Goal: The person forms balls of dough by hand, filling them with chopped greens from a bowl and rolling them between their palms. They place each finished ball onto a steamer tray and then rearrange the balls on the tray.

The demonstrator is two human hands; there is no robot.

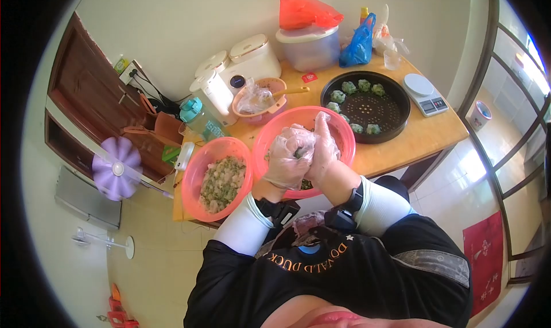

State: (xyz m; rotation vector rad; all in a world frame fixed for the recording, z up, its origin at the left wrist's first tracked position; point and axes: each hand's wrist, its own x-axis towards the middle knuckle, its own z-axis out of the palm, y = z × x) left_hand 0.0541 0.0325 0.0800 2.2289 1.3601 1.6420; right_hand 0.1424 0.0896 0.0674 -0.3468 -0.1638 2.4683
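Both my hands wear clear plastic gloves and are together above a pink basin (348,134) of chopped green mixture. My left hand (288,157) is curled round a dark green vegetable ball (299,152), mostly hidden by the fingers. Against it rests my right hand (325,150), its fingers stretched upward and close together. To the left stands a second pink basin (247,170) holding a pale and green chopped mixture (222,181). A round black pan (376,107) with a perforated base sits to the right, with several green balls (364,86) along its edge.
A digital scale (426,95) is right of the pan. Behind the basins are a colander (275,107) with a wooden-handled utensil, a teal-lidded bottle (201,120), a white appliance (252,61) and a lidded plastic tub (310,49). A purple fan (117,168) stands left of the table.
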